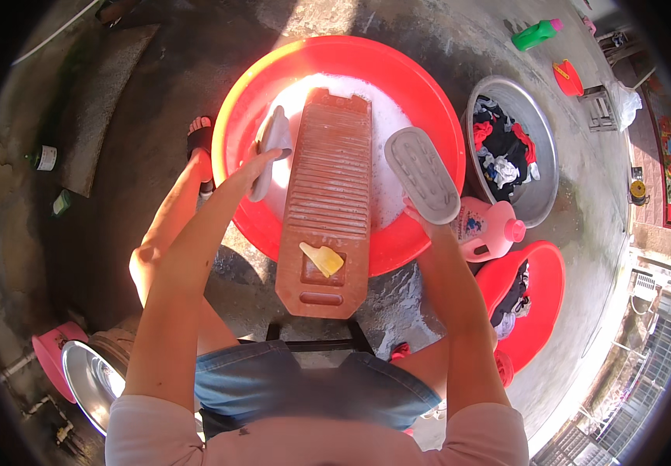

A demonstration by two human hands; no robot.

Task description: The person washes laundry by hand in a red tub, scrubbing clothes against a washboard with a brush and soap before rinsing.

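My left hand [264, 162] grips one grey slipper [277, 131], tilted on its side over the left part of a big red plastic basin [338, 49]. Over the basin's right rim, my right hand [418, 214] holds the other grey slipper [421, 175] with its grooved sole facing up; most of the fingers are hidden beneath it. Between the hands a brown ridged washboard [329, 169] slopes from the basin out over its near rim. A yellow piece that looks like soap [325, 260] rests in the washboard's recess. White suds [390, 119] cover the water.
Right of the basin stand a pink detergent jug [484, 228], a metal basin [545, 134] of clothes and a red tub [548, 303] with more laundry. A green bottle [534, 36] lies farther off. Metal bowls [82, 378] sit at the lower left.
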